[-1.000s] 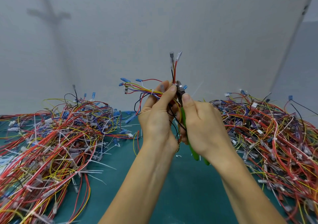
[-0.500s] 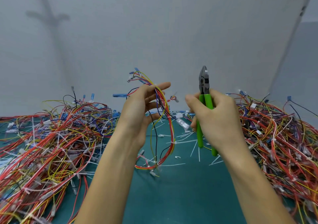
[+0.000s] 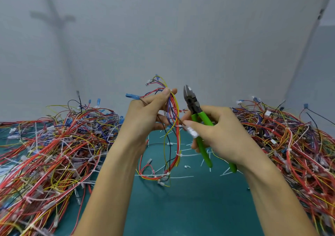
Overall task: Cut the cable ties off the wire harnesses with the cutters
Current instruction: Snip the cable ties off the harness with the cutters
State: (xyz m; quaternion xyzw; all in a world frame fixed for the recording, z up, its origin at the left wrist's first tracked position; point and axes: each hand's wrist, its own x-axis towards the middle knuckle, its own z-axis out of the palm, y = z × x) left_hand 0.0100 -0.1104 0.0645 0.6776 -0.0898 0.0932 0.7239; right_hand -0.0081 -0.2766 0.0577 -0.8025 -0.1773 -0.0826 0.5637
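Green mat, grey wall behind | your left hand pinches a harness near its top, raised, wires trailing down to the mat | your right hand grips the cutters, tips up, just right of the harness | 2 heaps flank: left pile, right pile

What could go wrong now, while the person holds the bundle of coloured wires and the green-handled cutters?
1. The white cable tie binds the thin wires of the multicoloured wire harness closely; the green-handled metal cutters may nick a wire.
2. The cutter tip points up close beside the left hand, which grips the harness; a slip could hurt it.
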